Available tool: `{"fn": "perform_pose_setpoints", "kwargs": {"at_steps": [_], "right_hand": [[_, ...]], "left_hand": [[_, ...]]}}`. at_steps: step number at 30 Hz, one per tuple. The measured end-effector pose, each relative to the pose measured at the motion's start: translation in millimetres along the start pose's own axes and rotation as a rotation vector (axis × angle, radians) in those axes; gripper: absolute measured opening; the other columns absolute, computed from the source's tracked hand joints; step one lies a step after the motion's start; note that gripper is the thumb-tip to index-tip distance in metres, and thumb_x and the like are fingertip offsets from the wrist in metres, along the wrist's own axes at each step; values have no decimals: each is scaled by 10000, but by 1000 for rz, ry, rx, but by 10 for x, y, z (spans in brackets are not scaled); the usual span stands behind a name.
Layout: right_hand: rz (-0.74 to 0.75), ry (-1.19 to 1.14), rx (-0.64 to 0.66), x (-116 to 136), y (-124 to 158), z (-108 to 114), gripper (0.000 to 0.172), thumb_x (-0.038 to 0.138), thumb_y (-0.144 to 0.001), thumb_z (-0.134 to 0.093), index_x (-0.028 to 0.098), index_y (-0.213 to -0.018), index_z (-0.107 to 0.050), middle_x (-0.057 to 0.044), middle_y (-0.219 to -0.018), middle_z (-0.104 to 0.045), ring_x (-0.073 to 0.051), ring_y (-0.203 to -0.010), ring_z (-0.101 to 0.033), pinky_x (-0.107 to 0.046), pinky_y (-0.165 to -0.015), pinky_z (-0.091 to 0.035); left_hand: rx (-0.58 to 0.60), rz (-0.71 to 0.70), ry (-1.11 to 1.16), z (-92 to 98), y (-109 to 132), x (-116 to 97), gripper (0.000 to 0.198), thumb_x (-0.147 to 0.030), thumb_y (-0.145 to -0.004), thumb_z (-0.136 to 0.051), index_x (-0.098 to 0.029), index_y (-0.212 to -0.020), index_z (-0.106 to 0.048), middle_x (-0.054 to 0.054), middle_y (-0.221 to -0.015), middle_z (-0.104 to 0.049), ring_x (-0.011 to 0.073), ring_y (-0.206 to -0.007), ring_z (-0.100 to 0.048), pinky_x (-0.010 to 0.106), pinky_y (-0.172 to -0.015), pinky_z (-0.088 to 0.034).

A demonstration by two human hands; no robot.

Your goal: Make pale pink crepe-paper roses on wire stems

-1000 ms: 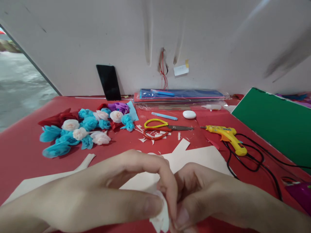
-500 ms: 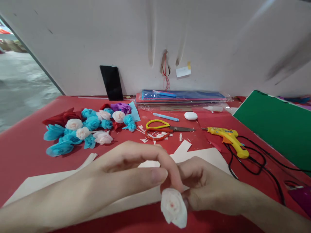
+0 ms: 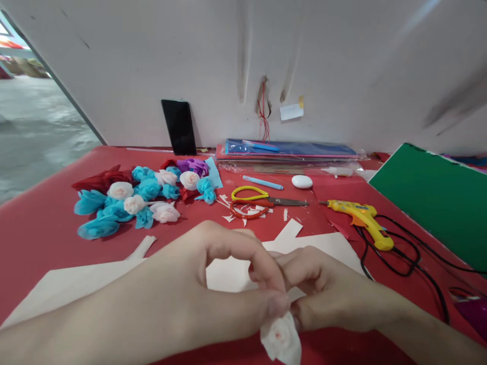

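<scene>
A small white paper rose (image 3: 280,336) with a pinkish centre is at the bottom of the view, its open face toward me. My left hand (image 3: 232,284) is closed in a pinch, thumb and index tip together on the rose's upper edge. From the right, my right hand (image 3: 327,289) grips the rose's base between thumb and fingers; the base itself is hidden. Under both hands lies a large sheet of pale paper (image 3: 95,284), with a strip sticking up at its far edge.
Blue, white, red and purple paper flowers (image 3: 148,190) lie at left. Ahead are scissors (image 3: 266,202) among paper scraps, a blue pen (image 3: 262,182) and a white oval object (image 3: 302,181). A yellow glue gun (image 3: 365,218) with black cord and a green board (image 3: 437,203) occupy the right. A phone (image 3: 178,126) leans on the wall.
My left thumb has come down to meet the index fingertip, closing on the rose's edge. The rose has shifted slightly right and down in view. My right hand keeps its grip.
</scene>
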State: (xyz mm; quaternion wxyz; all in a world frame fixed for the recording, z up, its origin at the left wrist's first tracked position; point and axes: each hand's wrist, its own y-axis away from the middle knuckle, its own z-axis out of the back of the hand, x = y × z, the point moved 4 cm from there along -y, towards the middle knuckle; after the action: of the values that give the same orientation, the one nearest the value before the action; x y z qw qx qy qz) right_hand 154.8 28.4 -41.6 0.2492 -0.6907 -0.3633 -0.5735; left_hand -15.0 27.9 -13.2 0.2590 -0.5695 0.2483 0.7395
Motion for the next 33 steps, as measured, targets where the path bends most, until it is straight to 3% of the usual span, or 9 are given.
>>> {"fn": "perform_pose_setpoints", "kwargs": {"at_steps": [4,8,12,16,20,22,28,33], "right_hand": [[10,45,14,-6,9,35,253,412,-796,-930,181,-814,-827,-9,-920,-671,-179,-937,-608,-333,-949,-473],[21,93,1,10,24,61,241,405,-790,-936,189,-838,-841,-9,-909,-679,-179,-923,-613,-334,-919,-484],[72,86,35,28,27,42,141,296,-830,-918,171,-851,-856,-11,-908,-679,-157,-916,-609,-297,-902,-473],[210,128,47,57,20,24,72,185,-881,-860,172,-815,-832,9,-855,-659,-129,-879,-592,-260,-883,-473],[301,156,27,103,17,17,116,137,-905,-820,195,-806,-809,36,-806,-637,-110,-821,-571,-236,-850,-477],[268,146,15,115,17,18,119,195,-903,-838,193,-787,-810,29,-792,-653,-121,-823,-581,-250,-854,-485],[-9,182,-38,92,43,25,242,402,-802,-916,171,-785,-847,-24,-801,-686,-193,-851,-610,-355,-884,-484],[-171,80,-41,76,70,-18,286,442,-746,-934,173,-796,-851,-20,-824,-690,-203,-884,-610,-358,-908,-477]], "left_hand": [[-25,73,60,-25,27,40,133,-481,-889,-793,-349,-903,-795,-54,-882,-786,156,-674,-682,243,-650,-541],[-12,62,71,-46,25,53,177,-508,-909,-768,-332,-888,-769,-49,-760,-741,166,-674,-670,248,-680,-550],[-24,45,58,-49,2,40,150,-471,-897,-787,-324,-875,-765,-53,-774,-737,151,-665,-667,220,-643,-540],[-90,82,-9,-57,21,24,107,-408,-904,-745,-356,-819,-781,-90,-749,-732,115,-657,-657,170,-653,-528],[-201,96,-58,-35,50,-7,240,-575,-915,-694,-375,-840,-801,-76,-783,-760,149,-720,-689,190,-685,-551],[-203,103,-42,-31,39,-27,221,-547,-917,-694,-370,-843,-803,-65,-794,-767,162,-732,-699,205,-706,-570],[-53,105,-47,-52,-3,-104,140,-325,-885,-708,-355,-758,-758,-100,-738,-744,106,-694,-667,123,-719,-551],[-43,85,-101,-23,-12,-107,104,-283,-825,-765,-358,-753,-762,-80,-753,-768,143,-692,-710,183,-683,-578]]}}
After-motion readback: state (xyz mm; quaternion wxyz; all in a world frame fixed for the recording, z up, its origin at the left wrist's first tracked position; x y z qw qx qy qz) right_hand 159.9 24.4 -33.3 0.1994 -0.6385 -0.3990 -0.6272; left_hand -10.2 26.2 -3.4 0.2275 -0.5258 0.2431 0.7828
